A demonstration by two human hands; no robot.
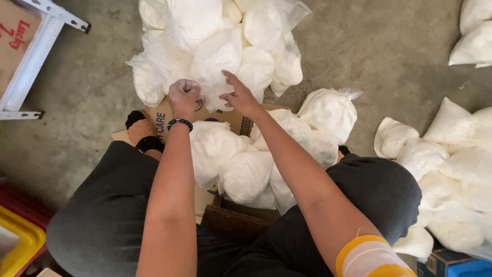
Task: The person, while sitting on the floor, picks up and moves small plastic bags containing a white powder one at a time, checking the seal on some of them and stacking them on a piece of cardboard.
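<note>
My left hand [183,96] is closed in a fist around the neck of a clear plastic bag of white powder [218,59] at the near edge of a heap of such bags. My right hand [237,95] pinches the same bag's plastic top just to the right, fingers spread. A beaded bracelet sits on my left wrist. Below my hands, a brown cardboard box [164,119] holds several filled white bags [241,169] between my knees.
More white bags lie on the concrete floor at the right [456,164] and top right [476,36]. A white metal frame [31,61] with a cardboard sheet is at the top left. A yellow and red tray [18,241] sits at the bottom left.
</note>
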